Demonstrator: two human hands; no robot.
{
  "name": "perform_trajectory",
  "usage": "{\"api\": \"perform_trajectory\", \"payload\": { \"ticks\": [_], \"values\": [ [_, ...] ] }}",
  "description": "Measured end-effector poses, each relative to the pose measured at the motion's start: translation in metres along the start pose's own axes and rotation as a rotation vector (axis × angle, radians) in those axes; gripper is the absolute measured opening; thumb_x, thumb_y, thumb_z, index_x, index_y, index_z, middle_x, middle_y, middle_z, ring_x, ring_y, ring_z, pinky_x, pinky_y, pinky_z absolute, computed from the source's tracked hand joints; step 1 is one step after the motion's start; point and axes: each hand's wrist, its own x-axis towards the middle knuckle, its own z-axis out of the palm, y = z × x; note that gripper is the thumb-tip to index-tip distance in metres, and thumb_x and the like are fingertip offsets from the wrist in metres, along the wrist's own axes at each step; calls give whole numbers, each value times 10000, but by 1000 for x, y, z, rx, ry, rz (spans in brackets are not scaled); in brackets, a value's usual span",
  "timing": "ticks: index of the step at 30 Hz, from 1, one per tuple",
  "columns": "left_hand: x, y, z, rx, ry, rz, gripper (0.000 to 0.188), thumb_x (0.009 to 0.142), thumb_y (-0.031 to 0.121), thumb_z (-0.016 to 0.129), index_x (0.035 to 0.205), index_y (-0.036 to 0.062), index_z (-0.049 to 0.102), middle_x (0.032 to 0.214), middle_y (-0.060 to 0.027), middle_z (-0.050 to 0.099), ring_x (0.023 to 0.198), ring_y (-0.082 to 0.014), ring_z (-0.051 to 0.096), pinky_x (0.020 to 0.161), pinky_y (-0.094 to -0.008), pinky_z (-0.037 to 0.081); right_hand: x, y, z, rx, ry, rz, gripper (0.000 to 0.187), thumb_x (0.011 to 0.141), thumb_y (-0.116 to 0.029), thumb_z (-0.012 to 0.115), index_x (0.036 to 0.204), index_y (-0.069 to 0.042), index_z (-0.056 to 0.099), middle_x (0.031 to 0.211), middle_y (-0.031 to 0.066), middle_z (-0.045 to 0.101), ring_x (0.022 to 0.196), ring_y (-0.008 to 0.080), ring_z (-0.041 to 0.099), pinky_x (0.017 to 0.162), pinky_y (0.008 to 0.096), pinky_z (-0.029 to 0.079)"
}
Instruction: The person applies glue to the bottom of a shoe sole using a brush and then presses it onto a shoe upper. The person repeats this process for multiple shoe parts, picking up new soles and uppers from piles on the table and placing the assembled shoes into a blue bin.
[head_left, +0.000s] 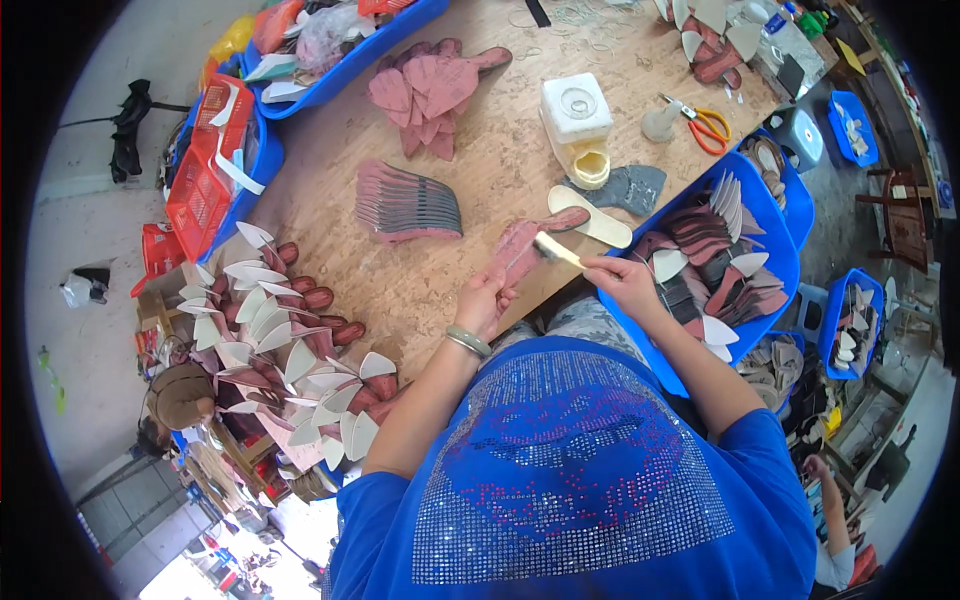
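Note:
Above the table's near edge, my left hand (484, 302) is closed on the wide end of a pink shoe insole (517, 253). A brush with a pale handle (563, 251) is gripped in my right hand (624, 286); its dark bristle end touches or lies just over the insole. Close beyond lie a cream sole-shaped piece (592, 219) and a dark grey flat piece (636, 188). A white block-shaped container (577, 107) stands behind them, with a yellowish open cup (591, 170) at its front. Left of my hands, a fanned row of pink and grey insoles (408, 202) rests on the wooden table (330, 200).
Many insoles with white tips (290, 340) crowd the table's left side. Farther back sits a pink pile (425, 90). Orange-handled pliers (708, 130) lie at the right. A blue bin (765, 310) full of insoles stands by my right arm; another blue bin (340, 62) is at the upper left.

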Motion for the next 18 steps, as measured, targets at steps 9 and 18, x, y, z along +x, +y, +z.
{"api": "perform_trajectory", "payload": {
  "ticks": [9,18],
  "values": [
    [-10,20,-14,66,-58,105,120,948,204,535,940,88,560,720,19,543,566,-43,479,474,-178,383,4,-31,2,27,-108,106,232,820,-126,685,1019,-7,694,880,35,695,790,86,605,737,236,481],
    [51,174,-44,-160,-53,557,151,960,203,516,1028,73,552,799,6,555,625,-77,509,564,-207,433,3,-30,-12,543,100,103,241,875,-61,601,1098,29,630,617,-64,480,479,7,361,414,175,238]
  ]
}}
